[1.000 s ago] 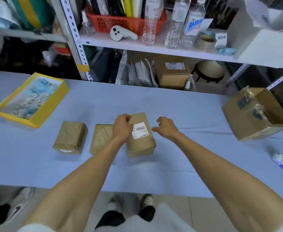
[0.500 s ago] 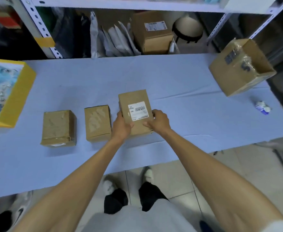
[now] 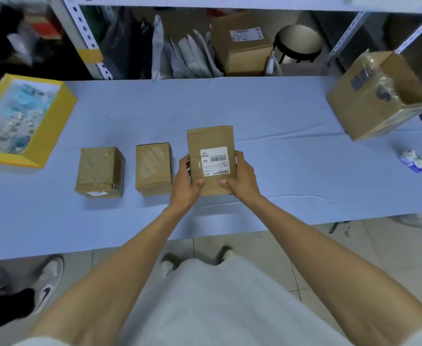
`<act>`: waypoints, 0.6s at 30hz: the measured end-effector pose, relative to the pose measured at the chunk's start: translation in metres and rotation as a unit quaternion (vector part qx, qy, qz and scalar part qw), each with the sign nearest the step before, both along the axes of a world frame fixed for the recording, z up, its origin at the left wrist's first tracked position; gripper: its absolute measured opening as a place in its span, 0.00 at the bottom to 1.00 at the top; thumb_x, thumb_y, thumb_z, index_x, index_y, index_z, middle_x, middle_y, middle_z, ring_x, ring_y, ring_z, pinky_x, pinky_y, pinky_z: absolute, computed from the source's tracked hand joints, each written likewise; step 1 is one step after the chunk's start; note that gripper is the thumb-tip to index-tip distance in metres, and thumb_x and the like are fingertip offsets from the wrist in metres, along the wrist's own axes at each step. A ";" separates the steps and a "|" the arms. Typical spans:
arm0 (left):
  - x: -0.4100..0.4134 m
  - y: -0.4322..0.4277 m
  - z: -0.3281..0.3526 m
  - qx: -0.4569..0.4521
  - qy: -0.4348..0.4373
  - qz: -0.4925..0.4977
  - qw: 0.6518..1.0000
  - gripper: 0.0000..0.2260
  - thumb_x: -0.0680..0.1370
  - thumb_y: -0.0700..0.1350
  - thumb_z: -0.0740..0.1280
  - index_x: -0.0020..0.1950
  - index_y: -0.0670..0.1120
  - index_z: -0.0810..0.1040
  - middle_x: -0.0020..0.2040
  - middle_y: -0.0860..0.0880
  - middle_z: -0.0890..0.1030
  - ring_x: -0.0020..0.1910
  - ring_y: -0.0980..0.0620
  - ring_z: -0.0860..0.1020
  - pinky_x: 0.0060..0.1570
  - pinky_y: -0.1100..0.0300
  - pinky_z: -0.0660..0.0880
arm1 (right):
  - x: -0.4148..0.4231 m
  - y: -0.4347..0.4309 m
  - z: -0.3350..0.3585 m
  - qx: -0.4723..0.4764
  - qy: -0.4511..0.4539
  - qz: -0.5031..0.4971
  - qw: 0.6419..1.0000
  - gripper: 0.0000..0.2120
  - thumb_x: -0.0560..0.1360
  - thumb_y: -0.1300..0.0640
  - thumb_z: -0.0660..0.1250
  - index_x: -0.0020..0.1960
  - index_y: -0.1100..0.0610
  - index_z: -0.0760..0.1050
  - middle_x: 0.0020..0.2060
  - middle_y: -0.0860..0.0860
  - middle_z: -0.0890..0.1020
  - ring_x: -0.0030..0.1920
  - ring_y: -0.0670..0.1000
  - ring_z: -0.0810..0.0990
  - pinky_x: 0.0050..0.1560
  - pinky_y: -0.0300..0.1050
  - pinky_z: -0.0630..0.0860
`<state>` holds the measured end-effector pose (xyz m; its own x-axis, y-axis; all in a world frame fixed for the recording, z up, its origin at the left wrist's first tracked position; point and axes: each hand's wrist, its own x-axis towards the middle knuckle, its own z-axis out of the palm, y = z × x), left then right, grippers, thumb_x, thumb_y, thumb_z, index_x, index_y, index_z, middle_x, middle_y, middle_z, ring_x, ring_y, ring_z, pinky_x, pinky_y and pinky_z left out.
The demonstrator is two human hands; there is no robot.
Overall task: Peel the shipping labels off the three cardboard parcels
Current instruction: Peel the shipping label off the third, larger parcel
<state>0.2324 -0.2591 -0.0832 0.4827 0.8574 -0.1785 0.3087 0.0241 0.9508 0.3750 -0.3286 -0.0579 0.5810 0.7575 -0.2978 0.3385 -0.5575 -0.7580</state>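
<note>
Both hands, left & right, clamped on brown cardboard parcel w/ white shipping label, just right of two other brown parcels.

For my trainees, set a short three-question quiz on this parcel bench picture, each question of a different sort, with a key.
1. True or false: both hands, left hand and right hand, hold the labelled parcel.
2. How many small parcels lie to the left of the held one?
3. The white shipping label on the held parcel is: A) intact, B) half peeled, C) gone.

Key: 1 true; 2 two, the left parcel and the middle parcel; 3 A.
</note>
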 end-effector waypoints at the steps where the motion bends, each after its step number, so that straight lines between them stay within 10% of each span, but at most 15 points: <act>1: -0.002 -0.001 0.001 -0.004 -0.010 0.000 1.000 0.33 0.69 0.37 0.67 0.73 0.48 0.61 0.61 0.52 0.77 0.64 0.51 0.75 0.61 0.49 0.76 | 0.000 -0.001 0.000 0.004 0.000 -0.002 1.000 0.34 0.60 0.62 0.72 0.63 0.51 0.65 0.52 0.54 0.78 0.52 0.56 0.78 0.49 0.56 0.80; 10: -0.004 -0.009 0.018 0.058 -0.025 -0.020 0.998 0.35 0.66 0.36 0.63 0.72 0.53 0.63 0.59 0.77 0.70 0.60 0.58 0.76 0.57 0.50 0.77 | -0.001 0.007 -0.001 0.010 -0.037 0.010 0.999 0.29 0.61 0.65 0.74 0.55 0.55 0.63 0.50 0.55 0.78 0.48 0.57 0.79 0.42 0.55 0.80; 18: 0.001 -0.006 0.018 0.078 -0.012 -0.019 0.997 0.32 0.68 0.44 0.61 0.73 0.49 0.65 0.66 0.64 0.71 0.66 0.68 0.70 0.66 0.59 0.71 | -0.001 0.010 -0.006 0.006 -0.044 0.011 0.999 0.27 0.61 0.64 0.73 0.53 0.56 0.61 0.48 0.56 0.78 0.46 0.59 0.79 0.40 0.54 0.79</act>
